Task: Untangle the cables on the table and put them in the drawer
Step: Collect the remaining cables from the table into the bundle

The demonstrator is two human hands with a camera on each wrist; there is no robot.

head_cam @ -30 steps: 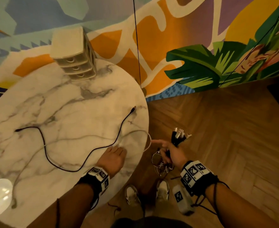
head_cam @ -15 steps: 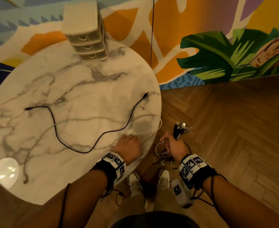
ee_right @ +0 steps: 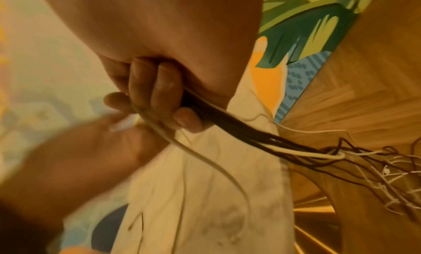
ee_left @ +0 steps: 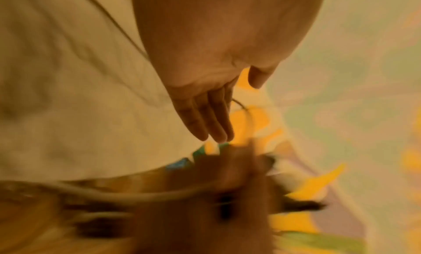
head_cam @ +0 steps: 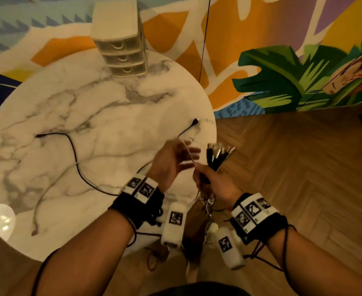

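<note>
A: Right hand [head_cam: 215,184]?
B: Fist curled round a bundle of cables [head_cam: 217,157], plug ends fanning up past the table [head_cam: 47,103] edge; the wrist view shows the loose tails [ee_right: 341,155] trailing below the fist in a tangle, over the wood floor [head_cam: 304,189].

A: Left hand [head_cam: 171,161]?
B: Raised beside the right one, fingers [ee_left: 205,117] straight in the wrist view. A white cable [head_cam: 188,151] runs across it toward the right fist. It's blurred, so I can't tell if it pinches the cable or just touches it.

A: What's on the table?
B: 1 black cable [head_cam: 75,154] lying loose in a curve, 1 plug near the right rim. A pale cable [head_cam: 47,189] snakes over the marble too.

A: Drawer?
B: A small beige drawer unit [head_cam: 120,39] at the far edge, 3 drawers, all closed, well apart from both hands.
</note>
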